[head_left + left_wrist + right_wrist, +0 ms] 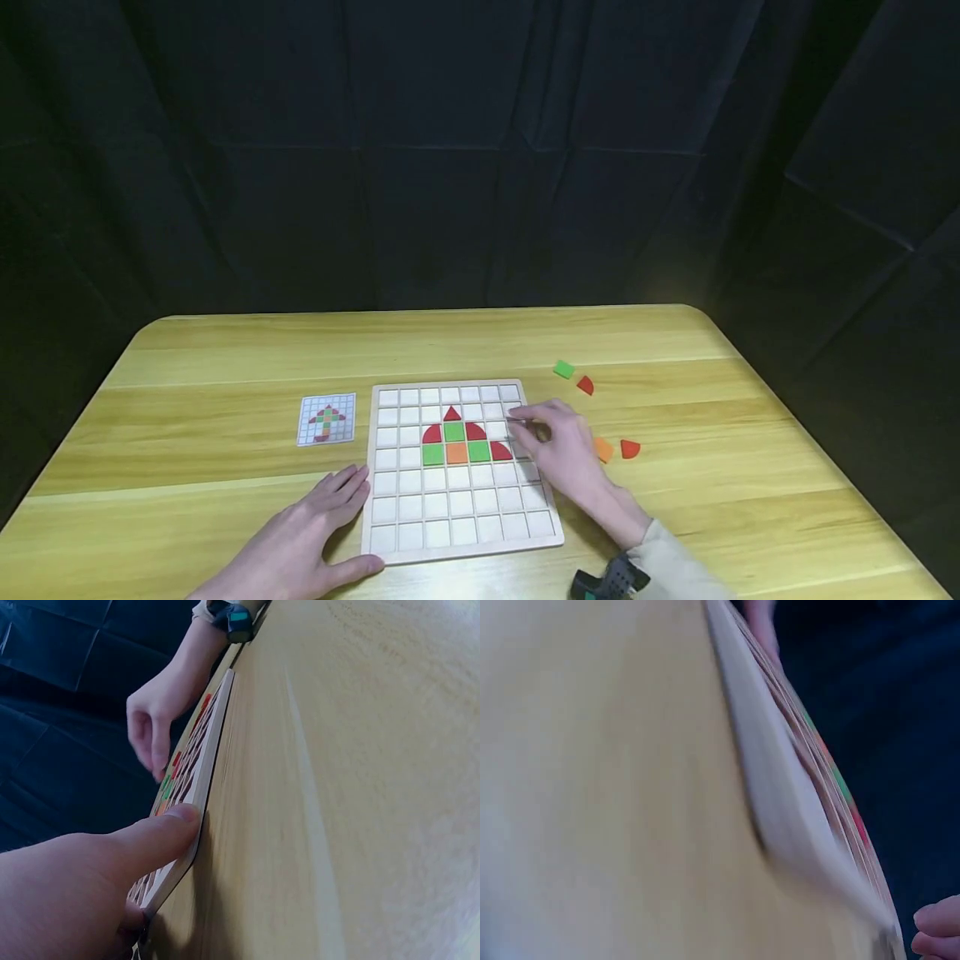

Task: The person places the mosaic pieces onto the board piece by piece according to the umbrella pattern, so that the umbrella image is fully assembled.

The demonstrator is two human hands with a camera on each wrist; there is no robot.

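Observation:
A white grid board (425, 553) with a pale wooden frame lies on the table. Fitted in its squares are a red triangle (452, 413), several red quarter-circles (476, 432), green squares (454, 432) and an orange square (457, 453). My left hand (300, 533) rests at the board's left side, thumb on the lower-left corner, fingers extended along the edge. Over the right columns is my right hand (567, 450), thumb and forefinger bent toward each other with their tips close together; I cannot tell whether a tile is between them. The right wrist view is blurred.
Left of the board lies a small pattern card (326, 420). To the right are a loose green tile (564, 369), a red quarter-circle tile (586, 385), an orange tile (603, 450) and another red tile (630, 449). Dark cloth (420, 167) hangs behind the wooden table (225, 358).

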